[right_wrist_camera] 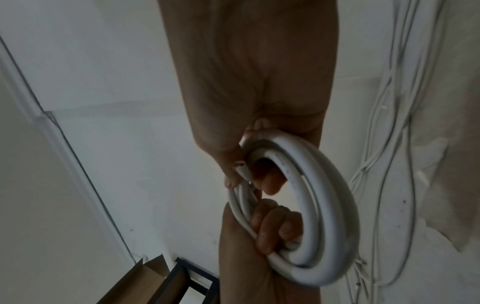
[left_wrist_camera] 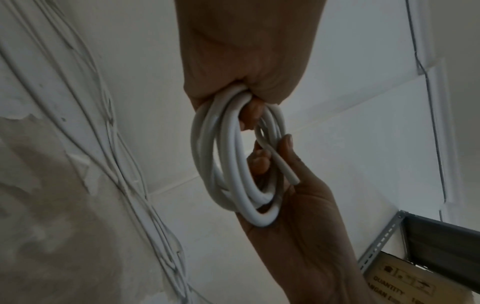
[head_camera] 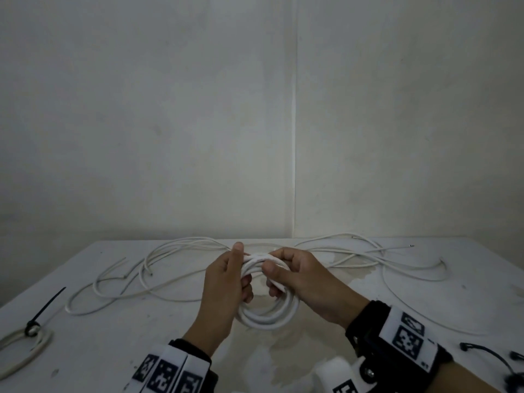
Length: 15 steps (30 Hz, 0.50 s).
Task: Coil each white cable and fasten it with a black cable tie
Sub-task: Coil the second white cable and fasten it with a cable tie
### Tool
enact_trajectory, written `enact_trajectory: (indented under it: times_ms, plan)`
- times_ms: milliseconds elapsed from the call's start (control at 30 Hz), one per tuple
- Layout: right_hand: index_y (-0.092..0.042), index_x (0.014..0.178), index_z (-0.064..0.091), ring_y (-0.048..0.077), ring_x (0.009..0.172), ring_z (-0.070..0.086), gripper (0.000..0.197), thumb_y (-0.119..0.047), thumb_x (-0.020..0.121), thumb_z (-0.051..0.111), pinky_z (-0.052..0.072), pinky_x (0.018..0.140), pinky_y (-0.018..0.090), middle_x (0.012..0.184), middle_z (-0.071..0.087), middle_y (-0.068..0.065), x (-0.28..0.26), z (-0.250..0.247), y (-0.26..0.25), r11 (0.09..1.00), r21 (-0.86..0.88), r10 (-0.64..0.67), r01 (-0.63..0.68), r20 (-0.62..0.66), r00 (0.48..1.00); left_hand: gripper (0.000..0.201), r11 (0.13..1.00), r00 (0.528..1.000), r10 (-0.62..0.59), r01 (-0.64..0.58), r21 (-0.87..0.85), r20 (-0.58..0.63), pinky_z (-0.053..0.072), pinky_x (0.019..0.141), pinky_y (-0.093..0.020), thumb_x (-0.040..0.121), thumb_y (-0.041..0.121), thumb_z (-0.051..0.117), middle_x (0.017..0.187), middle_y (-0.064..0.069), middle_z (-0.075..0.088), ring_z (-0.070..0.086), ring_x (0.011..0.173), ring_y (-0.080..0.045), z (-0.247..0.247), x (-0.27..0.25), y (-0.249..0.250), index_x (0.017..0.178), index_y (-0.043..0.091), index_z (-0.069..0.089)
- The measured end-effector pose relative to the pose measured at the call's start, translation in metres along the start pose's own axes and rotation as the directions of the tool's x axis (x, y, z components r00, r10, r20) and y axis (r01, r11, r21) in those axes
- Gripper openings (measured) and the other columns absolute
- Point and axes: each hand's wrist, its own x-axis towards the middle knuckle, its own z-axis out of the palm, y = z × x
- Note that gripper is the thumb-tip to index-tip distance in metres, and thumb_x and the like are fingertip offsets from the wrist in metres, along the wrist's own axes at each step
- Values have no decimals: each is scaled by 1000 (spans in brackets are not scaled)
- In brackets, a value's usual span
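Bottom of the head view: two wrist straps with black-and-white square markers, left strap [head_camera: 167, 373] and right strap [head_camera: 408, 336], just the cuffs poking in. Off in the bottom right corner, a couple of loose black cable ties [head_camera: 487, 354] lying on the table. Bottom left corner, one finished coil [head_camera: 25, 347] flat on the table, cinched with a black cable tie [head_camera: 42, 310] whose tail sticks up and away.

Centre low in the frame, held just above the table [head_camera: 113, 350]: the coiled white cable [head_camera: 266, 316], several loops stacked into a rough ring. Left hand [head_camera: 226, 287] wrapped around the left side of the ring, fingers curled through the middle, thumb pointing up. Same grip from the left wrist view, loops bunched right at the knuckles [left_wrist_camera: 233, 144]. Right hand [head_camera: 300, 276] clamped on the top right of the ring, thumb over the loops and fingers hooked under. Cut end of the cable [right_wrist_camera: 242, 166] pinched against the loops there, clearer in the right wrist view. So both hands closed tight on the same coil, no tie on it yet.

Further back, middle band of the frame: loose white cables [head_camera: 175, 268] sprawled in long messy loops left and right across the table, more on the right side [head_camera: 397, 259].

Behind all that, plain white wall [head_camera: 170, 109] with a vertical seam right of centre.
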Motion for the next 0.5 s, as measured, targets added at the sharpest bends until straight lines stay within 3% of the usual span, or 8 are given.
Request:
enact_trajectory:
  times_ms: [167,267,367,500]
  plan:
    - [-8,104,55,8,65,60,18,-18,90,57,46,64,22,83,66,0,-1,1,-3,992,-121,23,-17,51,998,43,1000,1000,-5,5,19,-3,30,36,-21,97,22,42,37,4,38,32,32,-10,-2,-2,-2,57,7,50]
    - [-19,104,54,3,55,51,18,-25,87,59,43,59,18,77,59,-4,0,5,-6,980,-201,-1,10,46,999,45,1000,999,-15,15,-9,40,29,35,-20,97,16,43,37,5,37,31,31,-9,0,-5,-1,52,11,48]
    - [-17,103,58,-2,47,46,23,-31,85,60,39,52,14,68,55,-7,4,7,-4,972,-229,-64,57,-23,998,44,999,998,-24,26,-23,66,29,36,-20,97,15,42,38,6,36,30,32,-9,3,-7,1,52,13,46]
    - [-29,89,57,-3,51,48,16,-43,82,59,37,59,20,69,56,-9,12,5,1,891,-425,-215,161,-82,973,36,999,994,-33,36,-23,104,32,39,-23,97,27,41,42,6,36,33,36,-10,5,-9,4,65,11,45]
